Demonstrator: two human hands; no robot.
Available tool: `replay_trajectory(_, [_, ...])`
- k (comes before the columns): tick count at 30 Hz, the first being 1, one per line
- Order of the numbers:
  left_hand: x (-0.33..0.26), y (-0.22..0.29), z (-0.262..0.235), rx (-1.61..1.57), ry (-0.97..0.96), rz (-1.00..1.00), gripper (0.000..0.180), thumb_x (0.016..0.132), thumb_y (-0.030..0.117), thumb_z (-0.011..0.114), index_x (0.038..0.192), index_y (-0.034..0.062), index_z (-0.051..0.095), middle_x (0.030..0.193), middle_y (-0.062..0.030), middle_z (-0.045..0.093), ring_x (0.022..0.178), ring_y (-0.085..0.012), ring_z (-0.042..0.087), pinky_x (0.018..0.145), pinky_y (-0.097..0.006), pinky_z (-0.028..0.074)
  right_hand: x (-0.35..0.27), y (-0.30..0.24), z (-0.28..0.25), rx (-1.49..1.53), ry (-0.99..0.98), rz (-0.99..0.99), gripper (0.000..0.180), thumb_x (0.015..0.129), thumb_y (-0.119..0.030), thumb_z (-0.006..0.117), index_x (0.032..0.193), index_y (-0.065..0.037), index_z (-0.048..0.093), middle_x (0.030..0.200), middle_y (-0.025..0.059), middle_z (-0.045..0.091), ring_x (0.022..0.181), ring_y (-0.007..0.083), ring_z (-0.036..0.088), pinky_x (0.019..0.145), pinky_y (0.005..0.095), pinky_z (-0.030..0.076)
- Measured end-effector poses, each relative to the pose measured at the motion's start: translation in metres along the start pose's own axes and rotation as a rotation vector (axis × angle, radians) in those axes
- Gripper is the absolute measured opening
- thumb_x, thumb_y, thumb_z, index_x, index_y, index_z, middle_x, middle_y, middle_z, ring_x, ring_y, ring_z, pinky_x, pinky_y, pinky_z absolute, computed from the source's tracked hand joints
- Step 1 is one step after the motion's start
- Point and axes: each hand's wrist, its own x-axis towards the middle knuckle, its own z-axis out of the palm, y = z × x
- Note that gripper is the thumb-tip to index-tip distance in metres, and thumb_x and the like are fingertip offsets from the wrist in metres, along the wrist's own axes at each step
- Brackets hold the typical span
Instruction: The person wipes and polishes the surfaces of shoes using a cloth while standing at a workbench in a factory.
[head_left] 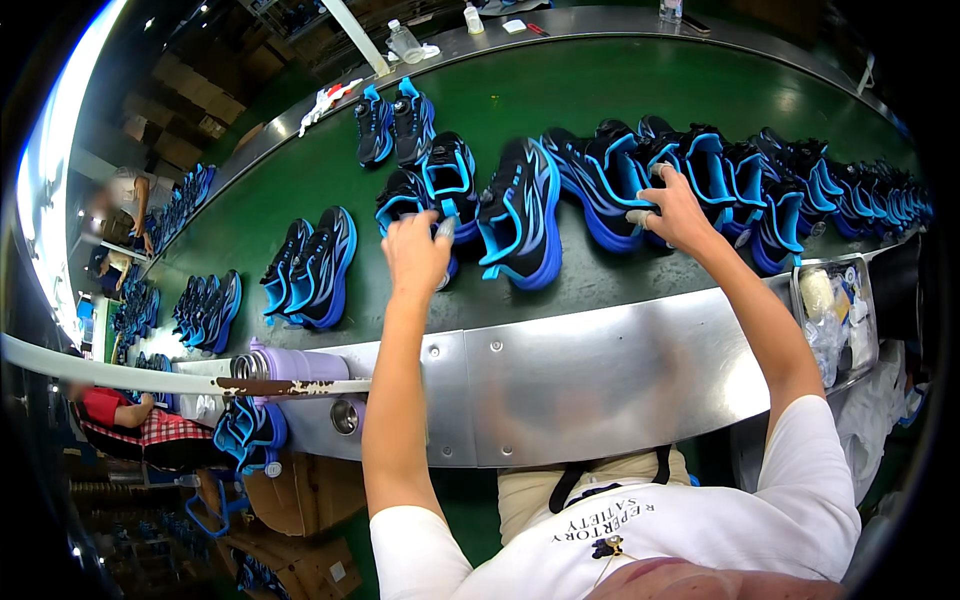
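**Operator:** Blue-and-black sports shoes sit in pairs and rows on the green conveyor belt (500, 110). Where do they lie relative to each hand?

**Inspector:** Left hand (415, 255) rests over the near pair of shoes (425, 195), at the toe end closest to the person. Its fingers (443, 232) are curled nearly closed around a small pale object; what that object is cannot be told. Right hand (675, 212) rests on the row of shoes (700, 170) further along the belt. Its fingers (655, 172) are partly spread, fingertips touching a shoe upper, with pale tape or wrap visible on some of them. Whether they grip the shoe cannot be told. One single shoe (520, 215) lies between the two hands.

**Operator:** Packages and containers?

**Inspector:** Brown cardboard boxes (190, 110) stand stacked beyond the far rail, upper left. Clear plastic bottles (405, 42) stand on the far metal rim. A metal tray (870, 345) at the right end of the metal counter (600, 370) holds clear plastic-wrapped items. A lilac bottle (290, 362) lies at the counter's left end. More brown boxes (300, 500) sit on the floor below it.
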Motion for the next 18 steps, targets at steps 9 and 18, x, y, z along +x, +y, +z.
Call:
replay_trajectory(9, [-0.068, -0.009, -0.030, -0.220, -0.190, -0.103, 0.022, 0.083, 0.025, 0.067, 0.086, 0.0026, 0.066, 0.080, -0.0227, 0.065, 0.079, -0.0431, 0.062, 0.071, -0.048, 0.048, -0.082, -0.075, -0.044, 0.390, -0.112, -0.210, 0.026, 0.070, -0.022, 0.080, 0.083, -0.002, 0.070, 0.108, 0.0140, 0.065, 0.101, 0.0321, 0.058, 0.090, 0.0427, 0.044])
replay_trajectory(18, [-0.289, 0.152, -0.100, -0.469, -0.382, 0.147, 0.025, 0.077, 0.019, 0.071, 0.098, 0.0057, 0.066, 0.080, -0.0103, 0.059, 0.072, -0.0288, 0.060, 0.062, -0.038, 0.050, -0.242, -0.110, -0.067, 0.498, -0.403, -0.438, 0.023, 0.063, -0.012, 0.074, 0.081, -0.006, 0.061, 0.092, 0.0113, 0.058, 0.094, 0.0332, 0.057, 0.098, 0.0486, 0.041])
